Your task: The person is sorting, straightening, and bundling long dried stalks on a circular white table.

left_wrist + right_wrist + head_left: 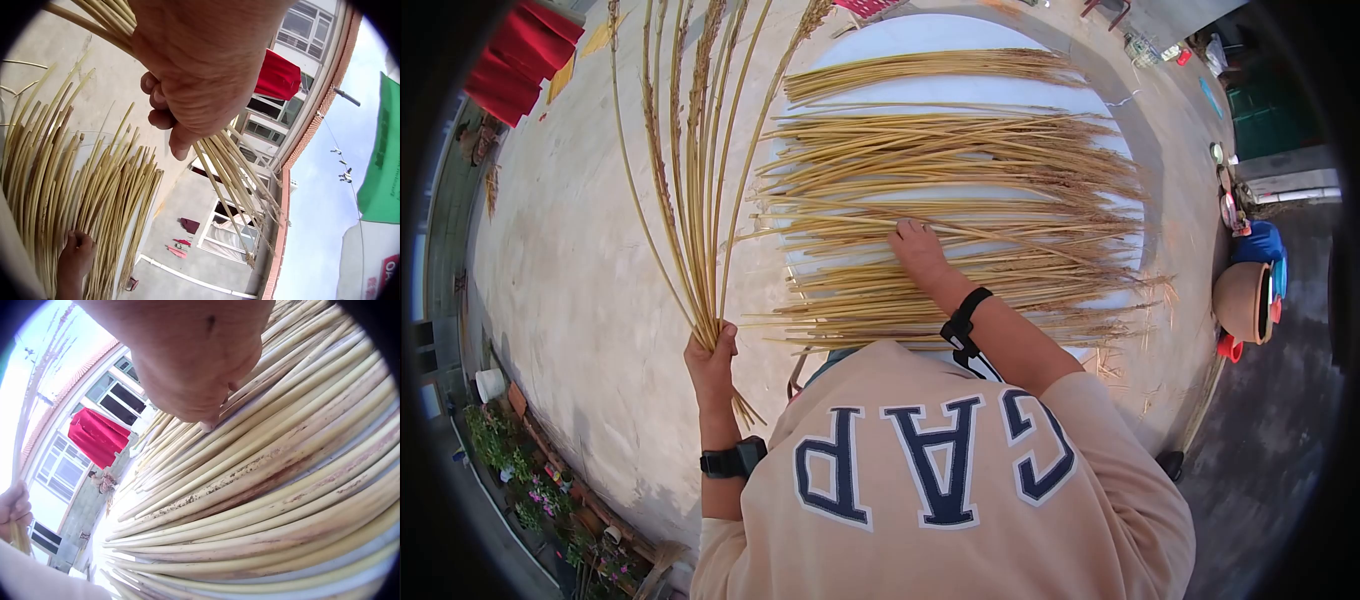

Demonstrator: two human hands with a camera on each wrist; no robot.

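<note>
A fanned bundle of long stalks with seed heads (697, 200) rises from my left hand (712, 368), whose fingers and thumb wrap its lower part. The left wrist view shows that hand (200, 69) closed round the stalks (228, 169). My right hand (922, 262) is over the middle of the yellow stalks (960, 150) spread in rows, its fingers curled down onto some of them. In the right wrist view its palm (194, 362) hides most of the fingers, and the fingertips meet the stalks (262, 462).
Under the rows is a white round table (940, 30). A separate thin row of stalks (930, 70) lies at its far side. Loose bits are on the floor to the right, near a clay pot (1240, 300). Plants (510, 455) line the lower left.
</note>
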